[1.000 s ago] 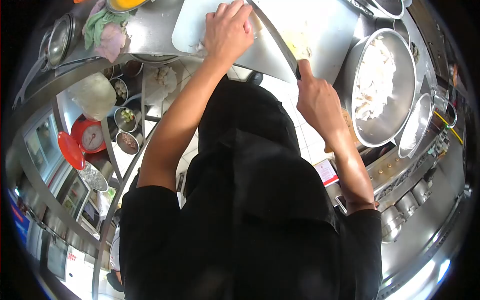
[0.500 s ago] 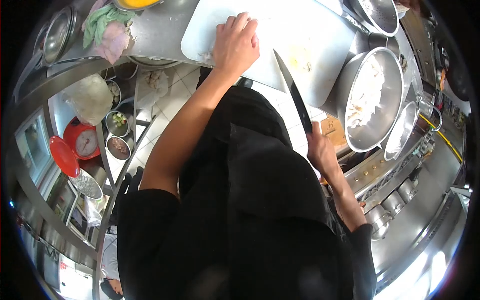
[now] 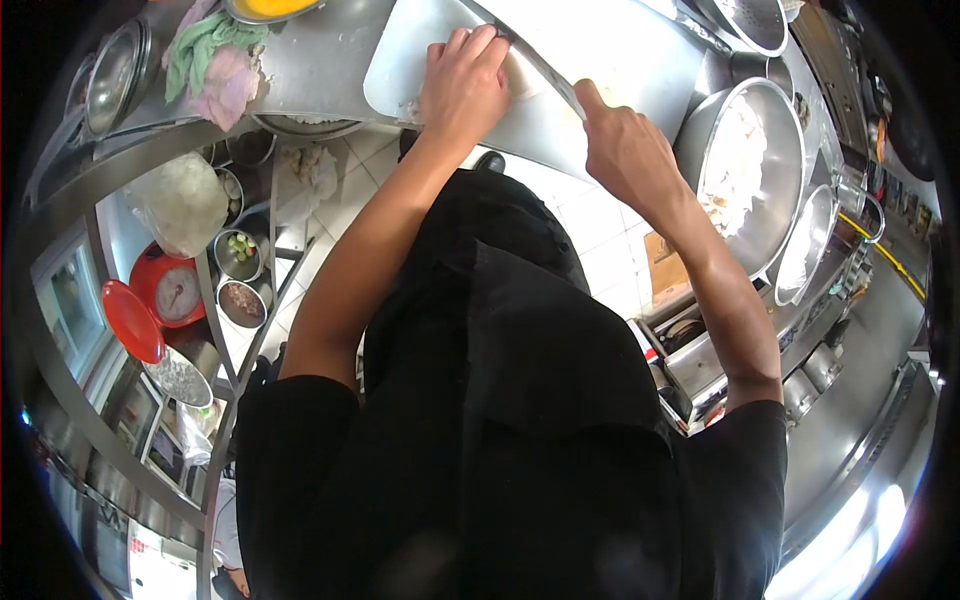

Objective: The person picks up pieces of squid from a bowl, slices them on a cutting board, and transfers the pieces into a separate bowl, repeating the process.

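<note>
My right hand (image 3: pixel 630 150) is closed round the handle of a kitchen knife (image 3: pixel 545 68). Its long blade slants up and left over the white cutting board (image 3: pixel 650 60), close against the fingertips of my left hand (image 3: pixel 466 85). Those left fingers are curled down on the board. A pale piece of food (image 3: pixel 522 76) shows beside them, under the blade; whatever lies beneath the fingers is hidden. Small pale scraps (image 3: pixel 412 108) sit at the board's near left edge.
To the right stands a large steel bowl (image 3: pixel 790 150) of pale sliced food, with a colander (image 3: pixel 750 25) behind it. A green cloth (image 3: pixel 205 50) and a pink cloth (image 3: pixel 225 90) lie on the left. Below are a red scale (image 3: pixel 165 285) and several small food containers.
My right hand has swung the knife up and forward from beside the board's near edge, bringing the blade to my left fingers. My left hand has shifted slightly left.
</note>
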